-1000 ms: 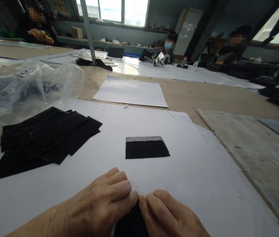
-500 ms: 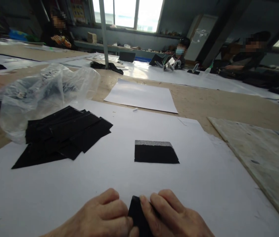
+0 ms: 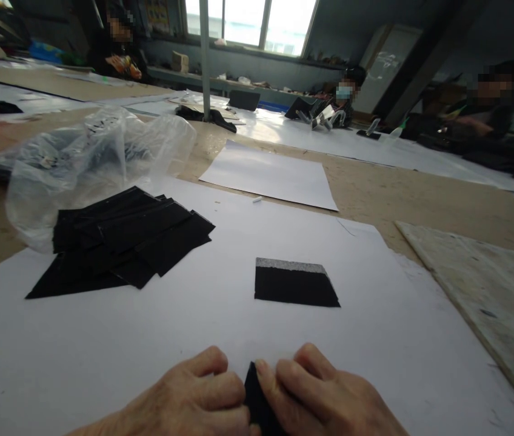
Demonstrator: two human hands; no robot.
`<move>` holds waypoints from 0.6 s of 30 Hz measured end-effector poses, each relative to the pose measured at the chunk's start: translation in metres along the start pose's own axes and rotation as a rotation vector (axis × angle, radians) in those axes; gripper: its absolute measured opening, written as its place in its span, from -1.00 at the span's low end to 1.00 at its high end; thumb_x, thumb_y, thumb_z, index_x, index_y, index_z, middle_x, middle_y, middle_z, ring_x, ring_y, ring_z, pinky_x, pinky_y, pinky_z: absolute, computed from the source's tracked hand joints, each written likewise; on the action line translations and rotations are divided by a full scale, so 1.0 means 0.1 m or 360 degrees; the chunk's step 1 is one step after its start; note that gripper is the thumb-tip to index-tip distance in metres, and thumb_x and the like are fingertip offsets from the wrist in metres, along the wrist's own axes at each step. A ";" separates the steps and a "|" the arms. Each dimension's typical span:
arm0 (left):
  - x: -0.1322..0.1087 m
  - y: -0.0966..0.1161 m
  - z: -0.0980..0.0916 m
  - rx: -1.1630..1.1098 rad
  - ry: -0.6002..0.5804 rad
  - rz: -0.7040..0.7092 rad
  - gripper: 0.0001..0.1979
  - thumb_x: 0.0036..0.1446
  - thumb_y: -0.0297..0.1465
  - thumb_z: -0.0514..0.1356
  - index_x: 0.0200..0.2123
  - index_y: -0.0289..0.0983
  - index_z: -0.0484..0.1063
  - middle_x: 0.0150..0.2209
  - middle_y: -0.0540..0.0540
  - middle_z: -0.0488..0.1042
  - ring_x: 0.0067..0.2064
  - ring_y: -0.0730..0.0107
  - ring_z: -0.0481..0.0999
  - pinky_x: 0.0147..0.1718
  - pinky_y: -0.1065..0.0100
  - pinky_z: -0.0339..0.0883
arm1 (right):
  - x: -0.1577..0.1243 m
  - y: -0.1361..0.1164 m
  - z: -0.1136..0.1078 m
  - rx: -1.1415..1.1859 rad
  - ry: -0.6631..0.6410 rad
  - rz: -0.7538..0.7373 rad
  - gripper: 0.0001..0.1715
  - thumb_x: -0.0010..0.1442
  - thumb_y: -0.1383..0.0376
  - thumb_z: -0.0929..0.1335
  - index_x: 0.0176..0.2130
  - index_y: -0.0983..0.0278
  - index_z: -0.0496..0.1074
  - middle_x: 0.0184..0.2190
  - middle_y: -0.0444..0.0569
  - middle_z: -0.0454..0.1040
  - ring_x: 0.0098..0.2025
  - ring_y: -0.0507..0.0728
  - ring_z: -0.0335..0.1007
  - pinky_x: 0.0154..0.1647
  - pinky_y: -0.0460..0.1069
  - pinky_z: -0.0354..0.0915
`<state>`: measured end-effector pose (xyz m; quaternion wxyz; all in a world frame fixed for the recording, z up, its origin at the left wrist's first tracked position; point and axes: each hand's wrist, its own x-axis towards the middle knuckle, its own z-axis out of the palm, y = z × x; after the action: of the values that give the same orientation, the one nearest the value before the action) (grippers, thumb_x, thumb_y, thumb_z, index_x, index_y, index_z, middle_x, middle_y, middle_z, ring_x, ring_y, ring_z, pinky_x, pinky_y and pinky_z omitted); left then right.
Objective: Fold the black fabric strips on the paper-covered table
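Observation:
At the bottom edge, my left hand and my right hand press together on a small black fabric piece; most of it is hidden between the fingers. Both rest on a large white paper sheet. Farther out on that sheet lies a folded black piece with a grey strip. A fanned stack of black fabric pieces sits to the left, beyond my left hand.
A crumpled clear plastic bag lies behind the stack. A second white sheet rests on the brown table, and a worn board is at the right. Other people sit at the far tables.
The view has shifted, so everything sits a bit further right and lower in frame. My hands stay pressed on the black piece, with more of it showing between the fingers than one second ago.

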<state>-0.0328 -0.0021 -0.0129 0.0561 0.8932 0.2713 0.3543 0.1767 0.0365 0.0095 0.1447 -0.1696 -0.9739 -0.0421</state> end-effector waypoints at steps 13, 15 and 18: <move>0.03 0.02 -0.03 0.0056 -0.0146 0.0025 -0.71 0.23 -0.48 -0.03 -0.54 -0.30 0.29 -0.64 0.05 0.24 -0.55 0.51 0.21 -0.46 0.33 0.06 | 0.04 -0.06 -0.03 0.0308 0.0313 0.0276 -0.76 0.26 0.40 0.15 -0.10 0.32 0.29 -0.35 -0.03 0.33 -0.36 0.09 0.25 -0.47 -0.07 0.22; 0.06 0.02 -0.07 0.0038 -0.0077 0.0023 -0.62 0.26 -0.48 -0.09 -0.60 -0.30 0.24 -0.67 0.06 0.21 -0.57 0.52 0.18 -0.48 0.34 0.04 | -0.05 -0.05 -0.03 0.0268 0.0225 0.0397 -0.85 0.22 0.38 0.20 -0.18 0.29 0.28 -0.36 -0.02 0.32 -0.35 0.11 0.28 -0.44 -0.05 0.25; 0.10 -0.01 -0.08 -0.0029 0.0016 0.0050 -0.60 0.32 -0.41 -0.12 -0.55 -0.30 0.29 -0.62 0.04 0.27 -0.53 0.50 0.21 -0.45 0.33 0.06 | -0.09 -0.07 0.00 0.0062 0.0181 0.0441 -0.92 0.23 0.32 0.21 -0.34 0.23 0.22 -0.48 -0.08 0.29 -0.47 0.10 0.28 -0.53 -0.04 0.23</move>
<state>-0.0328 0.0033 -0.0018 0.0572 0.8949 0.2544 0.3621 0.1824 0.0265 0.0069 0.2075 -0.2970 -0.9320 -0.0123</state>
